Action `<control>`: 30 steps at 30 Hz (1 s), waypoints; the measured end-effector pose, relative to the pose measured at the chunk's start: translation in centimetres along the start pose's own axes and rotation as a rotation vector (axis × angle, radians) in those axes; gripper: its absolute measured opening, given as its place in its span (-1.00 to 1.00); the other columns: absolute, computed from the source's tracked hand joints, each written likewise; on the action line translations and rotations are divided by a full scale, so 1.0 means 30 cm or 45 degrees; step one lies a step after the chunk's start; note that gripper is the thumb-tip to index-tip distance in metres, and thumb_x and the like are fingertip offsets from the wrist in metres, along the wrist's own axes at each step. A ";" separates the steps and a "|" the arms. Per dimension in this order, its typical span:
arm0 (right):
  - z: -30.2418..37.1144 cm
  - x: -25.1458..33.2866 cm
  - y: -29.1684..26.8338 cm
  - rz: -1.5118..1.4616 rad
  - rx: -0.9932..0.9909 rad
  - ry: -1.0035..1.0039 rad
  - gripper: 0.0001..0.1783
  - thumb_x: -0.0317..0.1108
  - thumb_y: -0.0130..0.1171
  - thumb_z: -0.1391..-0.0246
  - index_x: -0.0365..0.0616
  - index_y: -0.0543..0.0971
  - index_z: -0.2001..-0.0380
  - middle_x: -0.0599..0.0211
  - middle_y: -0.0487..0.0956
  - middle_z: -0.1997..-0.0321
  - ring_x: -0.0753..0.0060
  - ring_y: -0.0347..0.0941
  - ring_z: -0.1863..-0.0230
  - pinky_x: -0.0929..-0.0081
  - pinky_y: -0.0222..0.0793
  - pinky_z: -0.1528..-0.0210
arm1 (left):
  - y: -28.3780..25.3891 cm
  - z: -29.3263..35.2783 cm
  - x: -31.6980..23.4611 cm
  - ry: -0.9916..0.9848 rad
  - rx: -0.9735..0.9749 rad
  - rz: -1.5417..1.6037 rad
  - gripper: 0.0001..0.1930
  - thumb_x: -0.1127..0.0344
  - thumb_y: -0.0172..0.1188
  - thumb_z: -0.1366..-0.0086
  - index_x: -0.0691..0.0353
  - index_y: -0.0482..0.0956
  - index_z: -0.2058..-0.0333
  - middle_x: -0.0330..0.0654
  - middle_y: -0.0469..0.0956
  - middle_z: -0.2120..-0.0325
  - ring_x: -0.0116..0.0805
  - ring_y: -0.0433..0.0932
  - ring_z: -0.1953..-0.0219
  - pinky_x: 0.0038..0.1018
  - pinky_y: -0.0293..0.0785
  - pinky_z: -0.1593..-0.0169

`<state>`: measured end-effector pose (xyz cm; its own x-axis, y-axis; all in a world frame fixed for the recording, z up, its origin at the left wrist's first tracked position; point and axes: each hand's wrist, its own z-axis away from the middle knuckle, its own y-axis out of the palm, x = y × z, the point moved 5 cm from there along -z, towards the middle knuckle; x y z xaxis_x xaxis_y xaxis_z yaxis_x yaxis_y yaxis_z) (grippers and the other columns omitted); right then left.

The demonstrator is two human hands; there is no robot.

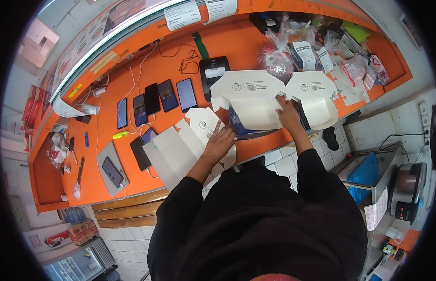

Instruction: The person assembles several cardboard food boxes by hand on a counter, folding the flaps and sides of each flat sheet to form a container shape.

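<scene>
A folded-up takeaway box (257, 112), white inside and dark blue outside, stands before me with its lid flap raised. My right hand (289, 116) is at its right corner, thumb at the inner side and another finger up by the flap, seemingly pinching the wall. To the right stands a second, smaller open box (319, 114) of the same kind. My left hand (219, 144) lies with fingers stretched over flat, unfolded carton blanks (173, 154), its fingertips close to the left side of the first box. Part of that box's front is dark and shadowed.
Several phones (167, 95) lie left on the orange counter (96, 136), some with cables. A black receipt printer (214, 72) stands behind the boxes. Filled plastic bags with receipts (304, 55) crowd the back right. A knife (79, 171) lies far left.
</scene>
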<state>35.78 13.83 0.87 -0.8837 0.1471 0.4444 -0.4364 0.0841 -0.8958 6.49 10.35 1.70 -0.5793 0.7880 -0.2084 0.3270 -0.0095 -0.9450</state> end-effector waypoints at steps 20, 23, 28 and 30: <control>0.261 0.490 0.071 -0.020 -0.074 -0.477 -0.77 -0.23 -0.04 -0.29 -0.19 0.44 0.29 0.18 0.53 0.58 0.11 0.53 0.49 0.21 0.44 0.44 | 0.020 -0.025 -0.122 -0.039 -0.158 -0.091 -0.61 0.28 0.19 -0.09 0.25 0.49 0.09 -0.09 0.40 0.17 -0.12 0.39 -0.10 0.32 -0.21 -0.37; 0.265 0.482 0.091 -0.010 -0.078 -0.518 -0.80 -0.26 -0.05 -0.28 -0.18 0.41 0.27 0.18 0.53 0.59 0.11 0.53 0.51 0.21 0.44 0.45 | 0.009 -0.024 -0.092 -0.052 -0.121 -0.110 -0.55 0.17 0.27 -0.06 0.17 0.50 0.06 -0.19 0.42 0.13 -0.19 0.37 -0.13 0.39 -0.27 -0.34; 0.277 0.482 0.109 0.027 0.052 -0.565 -0.78 -0.24 -0.01 -0.23 -0.18 0.41 0.23 0.16 0.56 0.58 0.10 0.54 0.51 0.17 0.44 0.45 | -0.026 -0.027 0.020 -0.270 -0.066 -0.175 -0.47 -0.05 0.34 -0.01 0.05 0.55 0.06 -0.42 0.47 0.03 -0.29 0.31 -0.20 0.45 -0.36 -0.32; 0.276 0.475 0.123 0.072 0.112 -0.581 -0.77 -0.23 0.00 -0.21 -0.18 0.41 0.23 0.17 0.56 0.59 0.10 0.55 0.50 0.17 0.44 0.45 | -0.021 -0.027 0.019 -0.293 0.032 -0.211 -0.46 -0.06 0.35 -0.02 0.05 0.53 0.05 -0.45 0.45 -0.03 -0.30 0.29 -0.22 0.44 -0.37 -0.33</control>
<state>20.17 8.07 3.82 -0.8821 -0.3008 0.3626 -0.3806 0.0014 -0.9247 6.56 11.31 2.38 -0.7784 0.6199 -0.0997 0.1967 0.0900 -0.9763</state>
